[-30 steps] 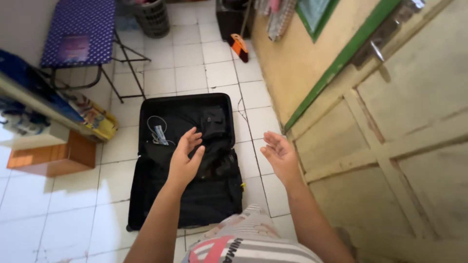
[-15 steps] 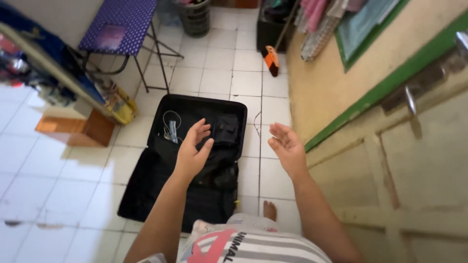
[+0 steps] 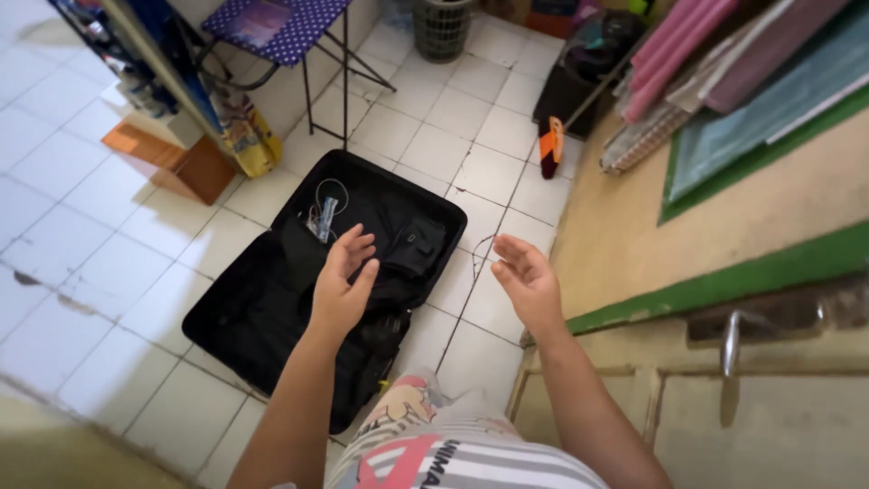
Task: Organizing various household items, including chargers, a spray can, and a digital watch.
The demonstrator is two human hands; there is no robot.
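A black suitcase (image 3: pixel 262 299) lies wide open on the white tiled floor, with dark folded items, a small black pouch (image 3: pixel 415 244) and a coil of white cable (image 3: pixel 323 210) inside. My left hand (image 3: pixel 342 282) is raised above the suitcase, palm turned inward, fingers apart and empty. My right hand (image 3: pixel 528 282) hovers over the floor tiles to the right of the suitcase, palm facing the left hand, also empty. Neither hand touches anything.
A blue dotted folding table (image 3: pixel 285 23) and a dark woven bin (image 3: pixel 444 27) stand at the back. A wooden box (image 3: pixel 176 158) and a yellow bag (image 3: pixel 244 136) sit left of the suitcase. A yellow wall with green trim and a door with a metal handle (image 3: pixel 733 340) are on the right.
The view has swung and tilted, so the suitcase now lies diagonally and the door has dropped to the lower right. Both hands keep the same raised, open pose.
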